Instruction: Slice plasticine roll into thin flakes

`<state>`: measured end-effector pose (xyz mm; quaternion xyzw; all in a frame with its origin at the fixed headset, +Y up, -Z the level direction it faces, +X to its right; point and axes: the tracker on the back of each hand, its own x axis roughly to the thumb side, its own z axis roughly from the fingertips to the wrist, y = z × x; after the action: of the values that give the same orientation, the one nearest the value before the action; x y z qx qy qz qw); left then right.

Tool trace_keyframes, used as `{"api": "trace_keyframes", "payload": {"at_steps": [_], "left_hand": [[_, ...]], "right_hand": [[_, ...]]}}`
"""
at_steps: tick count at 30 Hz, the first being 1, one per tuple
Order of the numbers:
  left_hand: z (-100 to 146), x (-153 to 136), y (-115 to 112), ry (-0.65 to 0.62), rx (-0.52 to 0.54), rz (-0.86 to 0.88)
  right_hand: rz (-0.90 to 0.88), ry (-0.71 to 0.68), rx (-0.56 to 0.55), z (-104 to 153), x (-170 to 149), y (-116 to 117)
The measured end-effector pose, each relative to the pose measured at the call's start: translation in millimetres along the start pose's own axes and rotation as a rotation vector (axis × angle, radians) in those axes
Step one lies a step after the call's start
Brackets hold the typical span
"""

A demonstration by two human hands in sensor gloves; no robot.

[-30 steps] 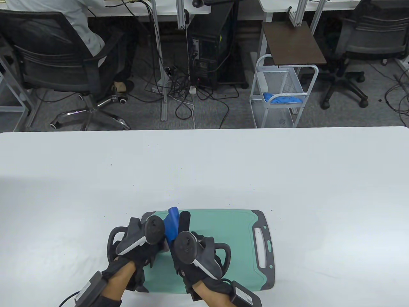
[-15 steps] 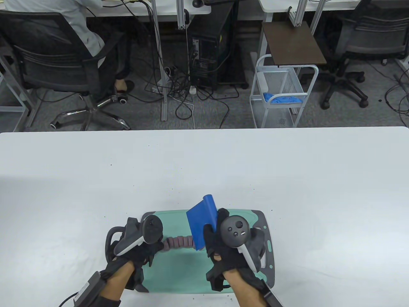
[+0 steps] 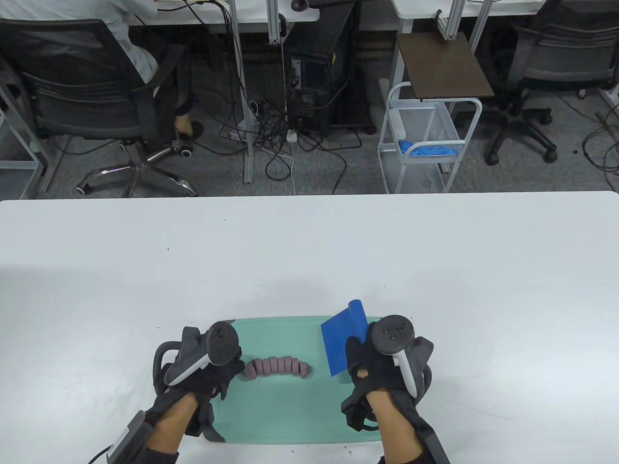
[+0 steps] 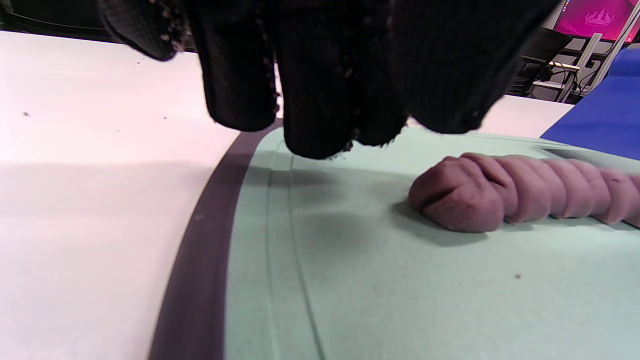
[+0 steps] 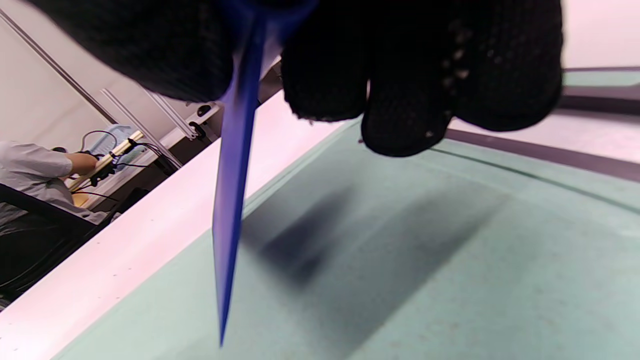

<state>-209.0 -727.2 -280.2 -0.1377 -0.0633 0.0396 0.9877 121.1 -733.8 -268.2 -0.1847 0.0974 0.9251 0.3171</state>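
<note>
White tabletop (image 3: 435, 270) carries a mint-green cutting board (image 3: 280, 411) with a dark rim at its near edge. On the board's middle lies the mauve plasticine roll (image 3: 276, 367), scored into segments. Just left of it the left hand (image 3: 208, 367) hovers, fingers (image 4: 310, 100) curled, holding nothing. Right of the roll, the right hand (image 3: 382, 367) grips a blue scraper (image 3: 341, 345). Beyond the table stand office chairs (image 3: 92, 96), a computer tower (image 3: 316, 82) and a wire cart (image 3: 420, 140).
</note>
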Motion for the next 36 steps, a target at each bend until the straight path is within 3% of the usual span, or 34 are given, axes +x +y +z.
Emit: {"api": "trace_keyframes", "payload": {"at_steps": [10,23,36], "left_hand": [[1,1,1,0.001,-0.005,0.004],[1,1,1,0.002,-0.015,0.003],[1,2,0,0.004,-0.024,0.000]], "right_hand": [[0.106,0.094,-0.018,-10,-13,2],[0.194,0.171,0.086,-16,-18,7],[0.258,0.107,-0.026,-18,-12,13]]}}
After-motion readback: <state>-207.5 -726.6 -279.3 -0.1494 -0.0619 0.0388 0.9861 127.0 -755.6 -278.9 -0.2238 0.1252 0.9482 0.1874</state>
